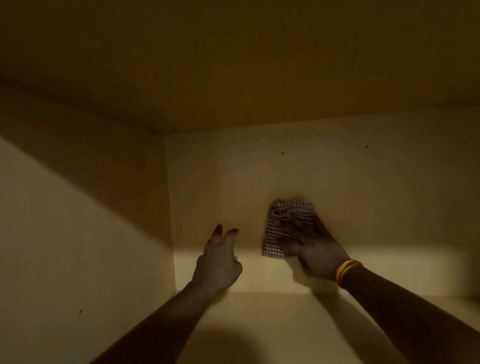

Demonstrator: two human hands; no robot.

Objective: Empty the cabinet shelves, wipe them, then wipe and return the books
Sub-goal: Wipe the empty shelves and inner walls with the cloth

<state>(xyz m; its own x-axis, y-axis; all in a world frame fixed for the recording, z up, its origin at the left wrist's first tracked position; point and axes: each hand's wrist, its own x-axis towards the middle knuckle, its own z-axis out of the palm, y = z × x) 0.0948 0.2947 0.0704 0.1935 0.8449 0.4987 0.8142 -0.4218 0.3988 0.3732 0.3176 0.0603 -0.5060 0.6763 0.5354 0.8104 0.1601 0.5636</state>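
You're looking into a dim, yellowish cabinet compartment with a pale back panel in front of you. Your right hand is pressing a checkered cloth flat against that panel, fingers spread out over it, gold bangles sitting on the wrist. Your left hand is reaching in just beside it, holding nothing, two fingers sticking out toward the panel. The side wall is on your left and the shelf floor is running under both forearms.
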